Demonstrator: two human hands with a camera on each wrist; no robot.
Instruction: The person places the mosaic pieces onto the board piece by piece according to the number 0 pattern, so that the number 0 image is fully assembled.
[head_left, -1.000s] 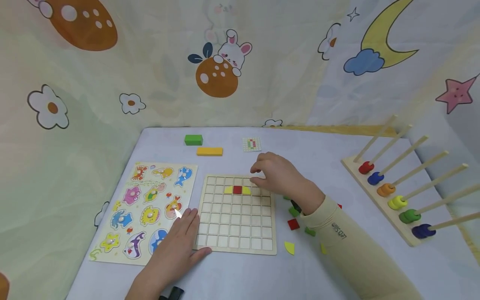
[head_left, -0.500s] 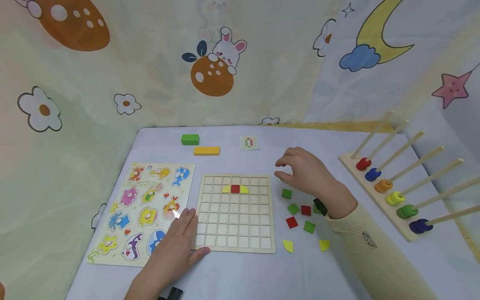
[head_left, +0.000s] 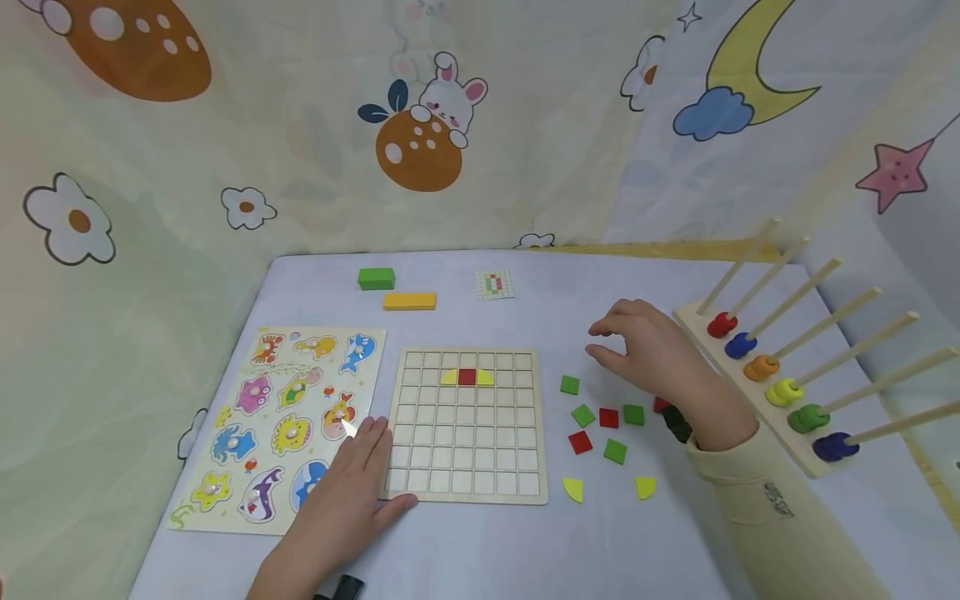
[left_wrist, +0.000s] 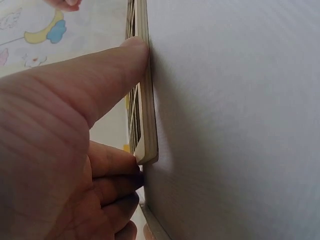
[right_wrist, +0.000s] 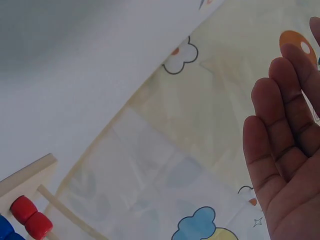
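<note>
My left hand (head_left: 352,487) lies at the near left corner of the wooden grid board (head_left: 468,492). In the left wrist view its thumb (left_wrist: 112,70) rests on the board's edge, with the fingers by the corner. Near the board's far side a red square tile (head_left: 467,377) sits between two yellow quarter-round tiles (head_left: 449,377). My right hand (head_left: 648,350) is raised right of the board, fingers loosely bent and holding nothing. Loose green tiles (head_left: 570,385) and red tiles (head_left: 581,442) lie below it on the table, with two yellow quarter-rounds (head_left: 645,487) nearer me.
An animal knob puzzle (head_left: 273,433) lies left of the board, partly under the left forearm. Behind are a green block (head_left: 376,278), a yellow block (head_left: 409,302) and a small pattern card (head_left: 494,285). A peg rack with coloured beads (head_left: 787,392) stands along the right.
My right hand has moved rightward from above the board's far right corner to above the table beyond the loose tiles, uncovering them. The left hand stays on the board's corner.
</note>
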